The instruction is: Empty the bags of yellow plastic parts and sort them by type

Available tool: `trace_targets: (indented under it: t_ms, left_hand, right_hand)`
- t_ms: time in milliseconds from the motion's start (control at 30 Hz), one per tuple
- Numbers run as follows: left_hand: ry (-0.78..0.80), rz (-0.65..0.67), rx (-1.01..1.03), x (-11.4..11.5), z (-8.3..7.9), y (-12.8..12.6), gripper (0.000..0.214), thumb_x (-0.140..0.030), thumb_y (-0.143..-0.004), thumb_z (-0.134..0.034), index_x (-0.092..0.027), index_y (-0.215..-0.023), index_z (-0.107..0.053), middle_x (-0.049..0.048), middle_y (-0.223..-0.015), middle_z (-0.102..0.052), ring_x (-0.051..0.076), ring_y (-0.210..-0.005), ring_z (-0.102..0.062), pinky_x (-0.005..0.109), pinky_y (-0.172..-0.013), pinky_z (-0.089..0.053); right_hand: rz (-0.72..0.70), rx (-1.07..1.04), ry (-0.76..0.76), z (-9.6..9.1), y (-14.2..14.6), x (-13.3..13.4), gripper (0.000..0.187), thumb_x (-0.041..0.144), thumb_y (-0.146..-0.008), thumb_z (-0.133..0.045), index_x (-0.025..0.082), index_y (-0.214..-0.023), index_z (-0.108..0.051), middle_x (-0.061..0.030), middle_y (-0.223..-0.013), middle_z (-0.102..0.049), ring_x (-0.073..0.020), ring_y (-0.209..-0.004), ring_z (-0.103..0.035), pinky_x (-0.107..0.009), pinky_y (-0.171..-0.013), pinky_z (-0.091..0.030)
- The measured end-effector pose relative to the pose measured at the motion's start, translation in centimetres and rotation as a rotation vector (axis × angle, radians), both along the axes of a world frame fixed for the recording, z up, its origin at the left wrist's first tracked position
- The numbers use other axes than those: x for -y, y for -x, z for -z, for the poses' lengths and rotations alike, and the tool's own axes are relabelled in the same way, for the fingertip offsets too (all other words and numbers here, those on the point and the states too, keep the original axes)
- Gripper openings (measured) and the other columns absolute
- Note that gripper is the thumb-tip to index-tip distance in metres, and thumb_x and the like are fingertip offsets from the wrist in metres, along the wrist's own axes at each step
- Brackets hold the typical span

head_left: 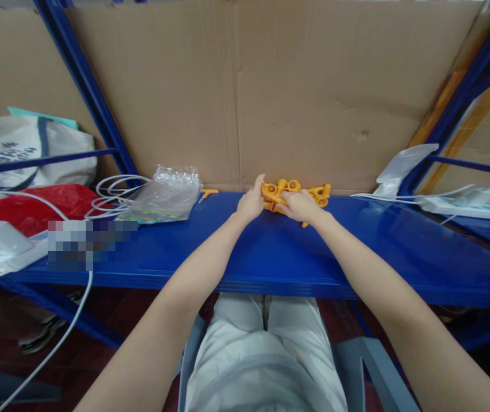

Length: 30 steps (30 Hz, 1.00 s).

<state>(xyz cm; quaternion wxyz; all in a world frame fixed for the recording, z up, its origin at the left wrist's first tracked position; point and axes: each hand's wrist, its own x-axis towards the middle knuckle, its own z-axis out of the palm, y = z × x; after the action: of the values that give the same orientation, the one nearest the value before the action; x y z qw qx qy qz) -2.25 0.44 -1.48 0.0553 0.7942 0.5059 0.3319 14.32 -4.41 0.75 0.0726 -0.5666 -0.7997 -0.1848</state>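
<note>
A pile of orange plastic pieces [281, 184] with round cup-like ends lies at the back of the blue shelf, close to the cardboard. My left hand [251, 201] stands against the pile's left side, one digit stretched upward and the others partly hidden. Across the front of the pile reaches my right hand [300, 206], its fingers curled onto an orange piece; the exact grip is hard to see. More orange pieces stick out to the right of that hand. A single orange branched piece [210, 192] rests apart, to the left.
A clear plastic bag [163, 197] and coiled white cable [114, 191] lie left, near a red bag [56, 205] and a white power strip [17, 252]. Cardboard [292, 86] backs the blue shelf [288, 263]. Another power strip [472, 206] sits at right.
</note>
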Motion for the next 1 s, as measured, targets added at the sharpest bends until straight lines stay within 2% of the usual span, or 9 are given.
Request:
trace_targets:
  t_ms: [133, 433, 700, 867, 1000]
  left_hand:
    - [0.011, -0.006, -0.006, 0.1, 0.0, -0.3, 0.076, -0.011, -0.09, -0.047, -0.025, -0.16, -0.019, 0.0162, -0.131, -0.068, 0.028, -0.112, -0.07, 0.041, -0.097, -0.052]
    - [0.021, -0.005, -0.006, 0.2, -0.1, -0.5, 0.078, -0.007, -0.088, -0.044, -0.021, -0.16, -0.015, 0.0182, -0.127, -0.069, 0.026, -0.106, -0.072, 0.041, -0.095, -0.053]
    - [0.052, 0.014, 0.051, 0.1, -0.1, -0.9, 0.077, -0.008, -0.088, -0.046, -0.019, -0.158, -0.018, 0.0187, -0.121, -0.071, 0.028, -0.107, -0.072, 0.044, -0.096, -0.052]
    - [0.058, 0.022, 0.129, -0.1, 0.1, -1.3, 0.074, -0.01, -0.087, -0.052, -0.021, -0.154, -0.023, 0.0176, -0.127, -0.069, 0.029, -0.109, -0.071, 0.044, -0.098, -0.052]
    - [0.068, 0.009, 0.15, -0.1, 0.2, -1.6, 0.07, -0.012, -0.086, -0.054, -0.022, -0.151, -0.028, 0.017, -0.128, -0.068, 0.029, -0.114, -0.069, 0.045, -0.101, -0.051]
  right_hand:
    - [0.02, -0.004, -0.041, 0.0, -0.3, 0.0, 0.036, 0.033, -0.099, -0.046, 0.011, -0.121, -0.064, -0.0205, -0.115, -0.072, -0.0319, -0.109, -0.064, -0.04, -0.089, -0.039]
    - [0.037, -0.019, -0.116, 0.2, -0.5, -0.2, 0.033, 0.027, -0.098, -0.046, 0.01, -0.12, -0.063, -0.0232, -0.117, -0.071, -0.0331, -0.112, -0.061, -0.039, -0.087, -0.034]
    - [0.047, -0.035, -0.169, 0.4, -0.6, -0.4, 0.03, 0.022, -0.096, -0.048, 0.01, -0.119, -0.062, -0.0225, -0.115, -0.07, -0.0333, -0.112, -0.06, -0.039, -0.086, -0.031]
    - [0.064, -0.037, -0.247, 0.3, -0.4, -0.1, 0.033, 0.01, -0.093, -0.04, 0.013, -0.12, -0.059, -0.0192, -0.114, -0.07, -0.0317, -0.108, -0.058, -0.039, -0.086, -0.028]
    - [0.072, -0.033, -0.26, 0.3, -0.4, -0.1, 0.036, 0.007, -0.092, -0.036, 0.013, -0.12, -0.059, -0.018, -0.112, -0.07, -0.031, -0.106, -0.058, -0.039, -0.087, -0.026]
